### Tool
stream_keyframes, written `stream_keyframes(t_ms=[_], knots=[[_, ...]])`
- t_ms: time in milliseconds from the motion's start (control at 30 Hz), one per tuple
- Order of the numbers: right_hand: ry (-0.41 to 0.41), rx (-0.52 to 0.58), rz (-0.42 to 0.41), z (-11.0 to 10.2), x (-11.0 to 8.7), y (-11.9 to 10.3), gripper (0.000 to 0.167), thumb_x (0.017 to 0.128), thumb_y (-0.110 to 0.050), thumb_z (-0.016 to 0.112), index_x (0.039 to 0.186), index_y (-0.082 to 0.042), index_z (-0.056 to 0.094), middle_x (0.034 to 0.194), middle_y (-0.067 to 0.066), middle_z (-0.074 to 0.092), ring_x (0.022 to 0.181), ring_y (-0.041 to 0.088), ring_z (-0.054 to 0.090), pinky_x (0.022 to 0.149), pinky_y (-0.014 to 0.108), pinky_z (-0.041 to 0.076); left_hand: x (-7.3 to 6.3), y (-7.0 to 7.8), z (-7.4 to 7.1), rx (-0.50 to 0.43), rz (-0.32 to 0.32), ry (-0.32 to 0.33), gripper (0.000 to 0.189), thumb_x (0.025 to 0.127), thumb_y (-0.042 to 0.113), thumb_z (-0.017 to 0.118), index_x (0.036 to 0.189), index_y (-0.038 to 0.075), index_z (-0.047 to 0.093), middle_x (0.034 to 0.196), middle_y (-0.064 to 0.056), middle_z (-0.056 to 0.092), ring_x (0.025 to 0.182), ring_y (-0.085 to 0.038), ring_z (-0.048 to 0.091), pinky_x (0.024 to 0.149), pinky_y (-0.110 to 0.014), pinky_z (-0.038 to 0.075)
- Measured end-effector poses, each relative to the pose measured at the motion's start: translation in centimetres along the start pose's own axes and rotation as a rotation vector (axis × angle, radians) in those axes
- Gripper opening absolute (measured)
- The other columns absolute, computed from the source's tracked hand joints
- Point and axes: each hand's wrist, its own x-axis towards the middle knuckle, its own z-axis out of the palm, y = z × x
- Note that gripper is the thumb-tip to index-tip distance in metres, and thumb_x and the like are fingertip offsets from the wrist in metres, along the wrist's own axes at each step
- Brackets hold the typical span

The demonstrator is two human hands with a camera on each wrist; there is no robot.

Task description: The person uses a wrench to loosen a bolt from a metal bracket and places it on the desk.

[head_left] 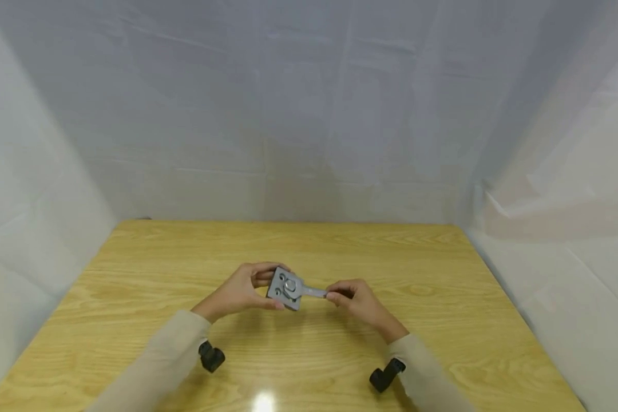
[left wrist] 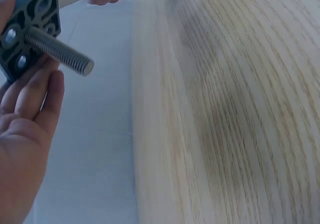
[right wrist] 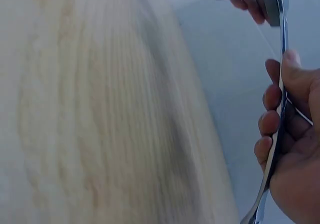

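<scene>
My left hand (head_left: 238, 293) grips a grey square plate (head_left: 280, 284) by its edges, thumb at the near side and fingers at the far side, above the table. The plate has several round holes. A bolt passes through it: its hex head (head_left: 290, 285) faces up, and its threaded shank (left wrist: 62, 52) sticks out underneath in the left wrist view. The head of a shiny metal wrench (head_left: 313, 292) sits around the bolt head. My right hand (head_left: 361, 303) holds the wrench by its handle, fingers curled round it in the right wrist view.
The wood-grained table (head_left: 185, 252) lies beneath both hands. White sheeting (head_left: 309, 114) hangs behind the table and along both sides. A black wrist camera (head_left: 212, 356) is strapped to the left sleeve, another camera (head_left: 386, 375) to the right.
</scene>
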Motion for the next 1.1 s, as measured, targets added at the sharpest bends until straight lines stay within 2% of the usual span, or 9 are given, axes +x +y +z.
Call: stream_keyframes(t_ms=[133,200,267,467,667,767,900,1000,1100], knots=[[-0.089,-0.036,-0.052,-1.1,0.8,0.0,0.018,0.094,-0.007,0.060,0.103,0.006,0.070,0.090,0.024,0.067,0.070,0.031,0.060,0.058,0.036,0.056,-0.1,0.4,-0.1,-0.027,-0.025,-0.109,0.073,0.072,0.018,0.086,0.134,0.002,0.051,0.130,-0.012,0.059,0.118,-0.023,0.059,0.103,-0.048,0.045],[-0.135,-0.064,-0.084,-1.7,1.2,0.0,0.017,0.093,-0.008,0.061,0.101,0.003,0.071,0.090,0.019,0.069,0.072,0.032,0.062,0.061,0.038,0.057,-0.1,0.5,-0.1,-0.036,-0.043,-0.167,0.074,0.072,0.019,0.086,0.135,0.004,0.051,0.130,-0.012,0.060,0.118,-0.023,0.059,0.103,-0.048,0.046],[-0.183,-0.100,-0.122,-2.2,1.7,-0.2,0.016,0.092,-0.010,0.063,0.100,0.001,0.072,0.090,0.014,0.069,0.076,0.030,0.064,0.065,0.037,0.058,0.0,0.4,-0.1,-0.050,-0.053,-0.230,0.073,0.073,0.021,0.085,0.135,0.004,0.051,0.130,-0.012,0.060,0.117,-0.024,0.059,0.102,-0.049,0.046],[-0.317,-0.246,-0.266,-3.8,3.2,-1.3,0.012,0.090,-0.016,0.067,0.094,-0.008,0.075,0.087,0.001,0.068,0.079,0.009,0.061,0.070,0.026,0.054,0.5,-0.1,0.9,-0.103,-0.098,-0.412,0.070,0.073,0.025,0.085,0.133,0.005,0.054,0.123,-0.010,0.064,0.112,-0.025,0.062,0.098,-0.049,0.049],[-0.425,-0.321,-0.338,-4.2,4.3,-2.8,0.014,0.086,-0.015,0.071,0.093,-0.003,0.075,0.083,0.001,0.068,0.078,0.007,0.062,0.072,0.023,0.056,1.0,-0.5,1.9,-0.098,-0.112,-0.528,0.076,0.071,0.029,0.086,0.133,0.001,0.053,0.120,-0.006,0.066,0.111,-0.022,0.063,0.101,-0.041,0.049],[-0.446,-0.352,-0.345,-4.2,4.6,-3.4,0.015,0.085,-0.015,0.072,0.093,-0.003,0.075,0.083,0.000,0.068,0.079,0.005,0.063,0.073,0.022,0.057,1.1,-0.6,2.0,-0.069,-0.099,-0.543,0.076,0.070,0.029,0.087,0.133,0.002,0.053,0.120,-0.004,0.067,0.111,-0.020,0.063,0.101,-0.034,0.049],[-0.427,-0.391,-0.308,-4.2,4.4,-3.8,0.017,0.085,-0.019,0.071,0.094,-0.005,0.076,0.085,-0.002,0.068,0.080,0.005,0.062,0.074,0.023,0.057,0.9,-0.8,1.6,-0.029,-0.088,-0.510,0.074,0.071,0.029,0.087,0.132,0.004,0.055,0.120,-0.002,0.066,0.113,-0.018,0.062,0.101,-0.036,0.049],[-0.388,-0.422,-0.257,-4.5,4.1,-3.5,0.018,0.086,-0.022,0.071,0.096,-0.008,0.076,0.089,-0.003,0.070,0.081,0.005,0.063,0.074,0.024,0.057,0.8,-0.9,1.1,0.019,-0.080,-0.435,0.071,0.071,0.028,0.087,0.131,0.005,0.056,0.120,-0.002,0.066,0.112,-0.018,0.061,0.101,-0.042,0.048],[-0.327,-0.452,-0.173,-5.1,3.7,-2.7,0.018,0.087,-0.024,0.070,0.098,-0.011,0.075,0.094,-0.002,0.071,0.082,0.006,0.065,0.072,0.023,0.056,0.7,-1.0,0.7,0.088,-0.071,-0.305,0.071,0.070,0.025,0.087,0.130,0.005,0.056,0.120,-0.003,0.066,0.112,-0.019,0.062,0.102,-0.046,0.047]])
